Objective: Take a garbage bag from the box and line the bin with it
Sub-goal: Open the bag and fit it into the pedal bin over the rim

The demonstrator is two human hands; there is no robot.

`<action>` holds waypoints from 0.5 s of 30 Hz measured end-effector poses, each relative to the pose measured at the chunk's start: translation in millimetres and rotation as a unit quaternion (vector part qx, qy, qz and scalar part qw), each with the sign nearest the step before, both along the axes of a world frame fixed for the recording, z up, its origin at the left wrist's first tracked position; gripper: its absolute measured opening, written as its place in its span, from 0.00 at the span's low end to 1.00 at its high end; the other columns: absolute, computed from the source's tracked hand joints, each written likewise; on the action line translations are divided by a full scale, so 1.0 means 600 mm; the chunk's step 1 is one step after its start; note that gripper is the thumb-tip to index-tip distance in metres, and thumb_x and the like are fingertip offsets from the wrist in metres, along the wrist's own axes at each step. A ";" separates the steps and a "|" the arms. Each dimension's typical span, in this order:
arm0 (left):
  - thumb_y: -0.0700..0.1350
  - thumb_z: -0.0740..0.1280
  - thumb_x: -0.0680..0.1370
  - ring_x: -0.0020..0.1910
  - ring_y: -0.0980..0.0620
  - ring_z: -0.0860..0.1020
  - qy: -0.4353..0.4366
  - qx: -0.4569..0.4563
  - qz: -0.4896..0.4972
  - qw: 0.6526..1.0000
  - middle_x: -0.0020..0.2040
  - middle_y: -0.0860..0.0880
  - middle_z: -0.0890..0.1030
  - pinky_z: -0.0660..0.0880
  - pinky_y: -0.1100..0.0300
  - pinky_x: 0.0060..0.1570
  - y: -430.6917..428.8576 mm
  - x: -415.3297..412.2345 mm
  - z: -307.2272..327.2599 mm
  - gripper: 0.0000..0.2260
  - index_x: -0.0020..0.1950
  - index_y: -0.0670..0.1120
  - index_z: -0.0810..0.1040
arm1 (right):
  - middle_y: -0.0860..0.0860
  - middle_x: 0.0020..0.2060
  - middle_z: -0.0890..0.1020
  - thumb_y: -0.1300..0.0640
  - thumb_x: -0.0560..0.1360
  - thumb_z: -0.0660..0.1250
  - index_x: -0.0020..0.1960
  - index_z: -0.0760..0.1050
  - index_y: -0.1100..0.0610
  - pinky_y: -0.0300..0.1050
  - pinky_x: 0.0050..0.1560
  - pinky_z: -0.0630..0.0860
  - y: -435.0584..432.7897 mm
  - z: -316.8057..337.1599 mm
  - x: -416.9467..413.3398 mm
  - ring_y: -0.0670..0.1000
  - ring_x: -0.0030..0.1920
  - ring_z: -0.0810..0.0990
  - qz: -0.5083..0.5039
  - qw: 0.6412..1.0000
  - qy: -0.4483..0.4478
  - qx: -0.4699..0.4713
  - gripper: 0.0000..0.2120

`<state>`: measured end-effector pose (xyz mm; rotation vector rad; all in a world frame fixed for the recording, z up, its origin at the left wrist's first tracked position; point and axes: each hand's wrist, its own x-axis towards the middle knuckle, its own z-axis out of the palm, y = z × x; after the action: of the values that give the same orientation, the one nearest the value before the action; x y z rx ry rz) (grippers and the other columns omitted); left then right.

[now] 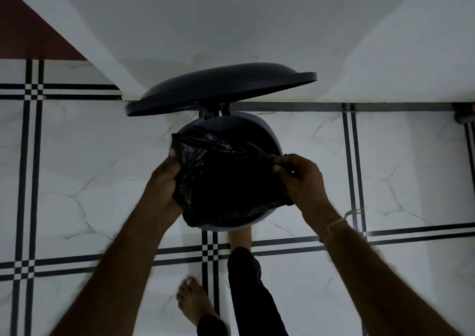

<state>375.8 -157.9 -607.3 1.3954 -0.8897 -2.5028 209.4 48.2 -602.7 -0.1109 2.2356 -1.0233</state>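
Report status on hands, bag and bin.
Left hand and right hand both gripping crinkled black plastic garbage bag. Bag half spread over round dark bin; far rim uncovered. Hinged lid up, nothing blocking.

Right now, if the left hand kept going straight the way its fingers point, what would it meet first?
Probably the raised lid: the left hand, gripping the garbage bag, points past the bin rim toward it. Depth is unclear.

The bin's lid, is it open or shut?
Open. The lid is tipped up behind the bin, and both hands are stretching the black bag over the bin's mouth.
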 end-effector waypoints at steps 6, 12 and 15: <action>0.53 0.60 0.84 0.45 0.49 0.87 -0.041 0.070 0.121 0.989 0.49 0.46 0.87 0.84 0.55 0.42 -0.024 0.006 -0.002 0.16 0.49 0.47 0.84 | 0.51 0.51 0.83 0.54 0.79 0.65 0.54 0.79 0.53 0.59 0.56 0.81 0.017 0.007 0.012 0.57 0.56 0.81 -0.115 0.980 0.130 0.096 0.07; 0.43 0.66 0.83 0.45 0.49 0.87 -0.066 -0.089 -0.036 0.993 0.45 0.46 0.88 0.83 0.58 0.43 0.003 0.002 0.000 0.09 0.50 0.42 0.85 | 0.52 0.66 0.76 0.35 0.73 0.71 0.68 0.75 0.52 0.52 0.61 0.72 -0.059 0.031 0.034 0.54 0.64 0.73 0.232 0.919 0.319 0.009 0.30; 0.45 0.66 0.83 0.47 0.49 0.87 -0.053 -0.075 -0.038 0.995 0.47 0.45 0.89 0.83 0.58 0.44 0.001 -0.010 0.006 0.09 0.54 0.42 0.84 | 0.54 0.67 0.77 0.35 0.71 0.70 0.70 0.75 0.49 0.60 0.63 0.71 -0.097 -0.007 0.024 0.61 0.67 0.73 0.322 0.902 0.265 0.109 0.32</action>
<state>369.8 -157.4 -603.4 1.4832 -1.1449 -2.3755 223.8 -9.8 -607.0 -1.0629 2.4815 -0.3939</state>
